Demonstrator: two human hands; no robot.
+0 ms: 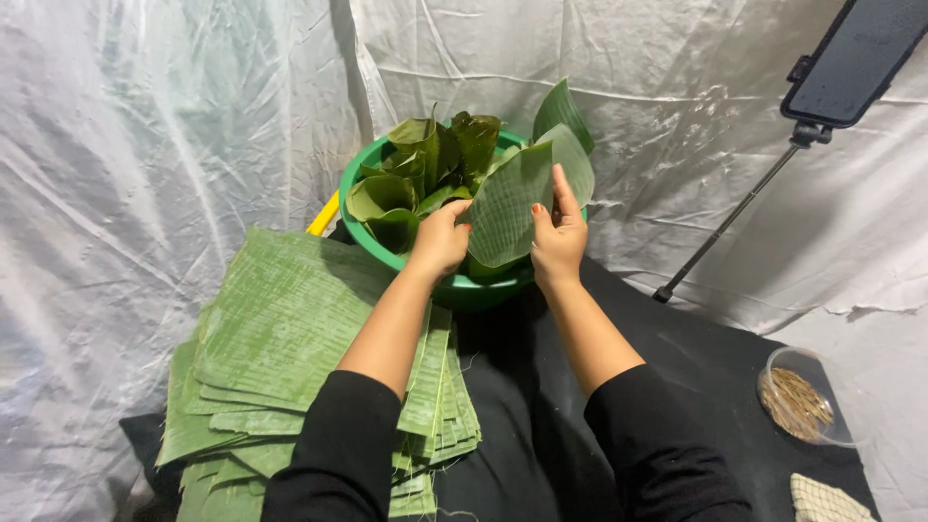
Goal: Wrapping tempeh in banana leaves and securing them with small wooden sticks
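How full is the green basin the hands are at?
Full. The green basin is heaped with rolled leaves rising above its rim; the left hand and right hand hold a flat leaf over it.

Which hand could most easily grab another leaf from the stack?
Probably the left hand. The stack of cut leaves lies on its side, right beneath that arm. The right hand would have to cross over, and both hold the leaf.

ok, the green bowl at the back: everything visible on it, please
The green bowl looks like round, smooth plastic, standing upright on the black cloth against the white sheet backdrop. It is heaped with curled green leaves. The left hand and right hand hold one broad leaf over its near rim. A yellow object pokes out behind it; the leaf stack lies beside it.
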